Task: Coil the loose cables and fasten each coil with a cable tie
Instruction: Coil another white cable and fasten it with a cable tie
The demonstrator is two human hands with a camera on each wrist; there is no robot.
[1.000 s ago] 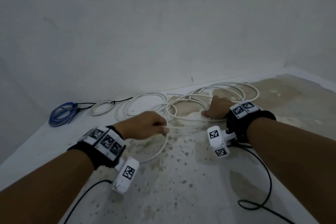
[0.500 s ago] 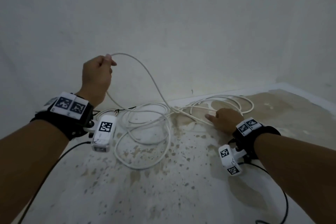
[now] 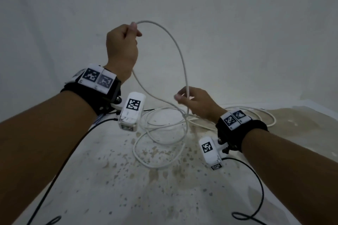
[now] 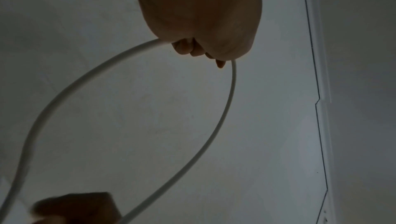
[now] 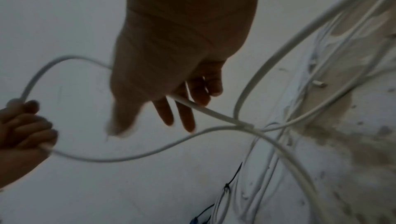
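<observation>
From the head camera, the left hand [image 3: 122, 45] is raised, fist closed around the white cable [image 3: 180, 55], which arcs down to the right hand [image 3: 196, 103]; the rest lies in loose loops on the stained tabletop [image 3: 164, 188]. The left wrist view shows fingers [image 4: 186, 48] curled around it. From the right wrist, fingers [image 5: 184, 114] are loosely spread (cable running across them, blurred).
</observation>
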